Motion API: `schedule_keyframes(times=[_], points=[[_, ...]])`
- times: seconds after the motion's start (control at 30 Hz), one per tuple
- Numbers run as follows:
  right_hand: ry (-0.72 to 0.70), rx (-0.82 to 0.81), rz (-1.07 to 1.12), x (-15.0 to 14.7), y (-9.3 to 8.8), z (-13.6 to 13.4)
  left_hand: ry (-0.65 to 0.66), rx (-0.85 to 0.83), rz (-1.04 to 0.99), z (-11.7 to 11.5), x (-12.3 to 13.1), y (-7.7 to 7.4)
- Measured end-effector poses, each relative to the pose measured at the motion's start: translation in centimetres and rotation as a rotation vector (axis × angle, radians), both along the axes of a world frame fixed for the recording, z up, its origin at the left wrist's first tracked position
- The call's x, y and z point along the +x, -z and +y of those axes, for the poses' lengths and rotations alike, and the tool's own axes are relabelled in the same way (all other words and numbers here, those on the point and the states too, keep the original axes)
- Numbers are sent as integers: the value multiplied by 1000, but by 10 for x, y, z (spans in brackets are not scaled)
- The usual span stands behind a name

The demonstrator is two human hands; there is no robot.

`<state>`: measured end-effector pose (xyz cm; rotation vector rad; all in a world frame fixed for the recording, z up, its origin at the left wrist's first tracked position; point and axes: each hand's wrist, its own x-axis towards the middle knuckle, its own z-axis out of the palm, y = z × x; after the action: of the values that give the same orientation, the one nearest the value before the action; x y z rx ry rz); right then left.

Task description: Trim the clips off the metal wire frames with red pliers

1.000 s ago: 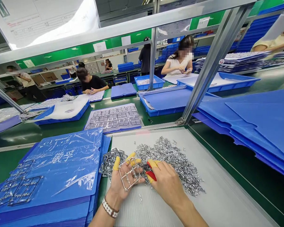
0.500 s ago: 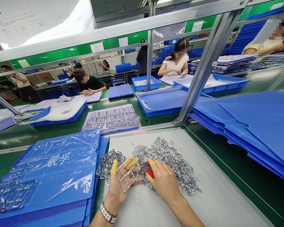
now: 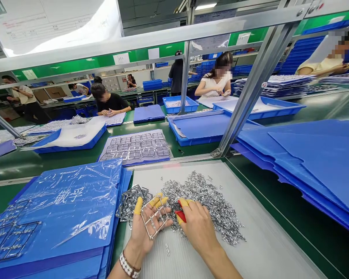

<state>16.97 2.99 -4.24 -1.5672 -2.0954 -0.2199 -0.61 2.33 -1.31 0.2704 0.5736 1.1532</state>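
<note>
My left hand, with yellow finger cots, holds a small metal frame palm up. My right hand is closed round a red-handled cutter whose tip meets the frame's right side. Both hands hover over a grey corrugated sheet. A heap of small shiny metal pieces lies on that sheet just beyond my fingers. A stack of empty metal frames rests at the sheet's left edge, beside my left thumb.
Blue corrugated boards under clear plastic film are piled at left. More blue boards lie at right. A slanted metal post rises behind the sheet. Blue trays and several seated workers fill the benches beyond.
The view has shifted slightly; my hands, the frame and the cutter sit a little lower and to the left. The grip on both is unchanged.
</note>
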Motion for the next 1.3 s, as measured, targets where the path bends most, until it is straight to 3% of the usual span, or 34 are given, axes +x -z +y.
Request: schedule_keyframes(times=[1.0, 1.3], points=[[-22, -26, 9, 0, 0, 3, -9, -21, 54, 3, -1, 5], [-65, -140, 169, 3, 5, 8, -12, -23, 33, 3, -2, 5]])
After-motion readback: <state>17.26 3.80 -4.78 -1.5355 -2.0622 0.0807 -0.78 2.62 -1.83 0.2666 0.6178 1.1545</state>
